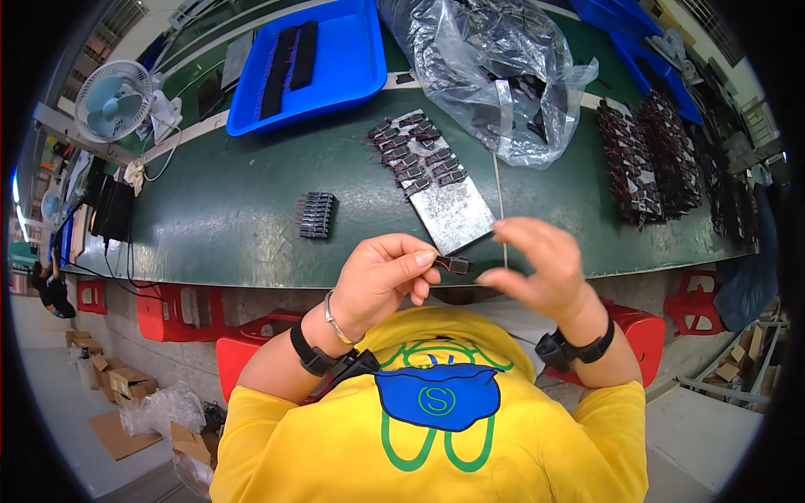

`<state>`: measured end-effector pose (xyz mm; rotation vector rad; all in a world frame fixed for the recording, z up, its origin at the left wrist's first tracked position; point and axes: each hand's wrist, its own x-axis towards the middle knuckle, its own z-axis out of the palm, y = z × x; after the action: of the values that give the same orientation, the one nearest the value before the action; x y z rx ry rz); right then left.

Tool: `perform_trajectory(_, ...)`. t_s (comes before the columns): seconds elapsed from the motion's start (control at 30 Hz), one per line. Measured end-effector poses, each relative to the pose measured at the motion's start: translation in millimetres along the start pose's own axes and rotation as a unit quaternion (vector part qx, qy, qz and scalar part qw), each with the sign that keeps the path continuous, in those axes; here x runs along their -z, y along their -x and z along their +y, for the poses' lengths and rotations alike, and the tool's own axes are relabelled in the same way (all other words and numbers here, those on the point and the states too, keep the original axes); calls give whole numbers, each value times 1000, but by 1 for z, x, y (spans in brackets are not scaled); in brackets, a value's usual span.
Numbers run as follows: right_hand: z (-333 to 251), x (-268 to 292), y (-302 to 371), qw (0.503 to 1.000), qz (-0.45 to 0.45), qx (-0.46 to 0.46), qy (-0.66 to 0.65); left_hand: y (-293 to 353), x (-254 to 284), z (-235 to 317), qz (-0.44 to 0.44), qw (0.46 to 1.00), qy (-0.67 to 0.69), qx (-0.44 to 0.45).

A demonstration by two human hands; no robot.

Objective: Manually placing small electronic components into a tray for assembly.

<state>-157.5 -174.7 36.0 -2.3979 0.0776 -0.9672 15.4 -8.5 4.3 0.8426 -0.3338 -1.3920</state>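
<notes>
Between the thumb and fingers of my left hand [390, 277] is a small black component with thin reddish wires [457, 265], held over the table's front edge. My right hand [541, 264] is apart from it, thumb and fingers spread with nothing between them. Just beyond my hands lies a silvery metal plate [455, 216], its far part covered by rows of similar black wired components [412, 155]. A compact block of the same components [315, 215] sits on the green table to the left.
The green table [210, 201] curves before me. At the back are a blue tray [335, 75] with dark strips and a clear plastic bag [470, 75] holding dark parts. More component-covered plates [641, 168] lie at right. A fan [113, 101] stands left; red stools [168, 314] are below the edge.
</notes>
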Motion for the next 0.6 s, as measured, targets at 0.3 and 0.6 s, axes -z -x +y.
perform_trajectory(0.3, 99, 48, -57, 973, -64, -154, 160, 2, 13, 4, 33, 999, -14, -13)
perform_trajectory(0.6, 159, 5, -96, 930, -221, -119, 267, 11, 25, 5, 50, 998, 3, -46)
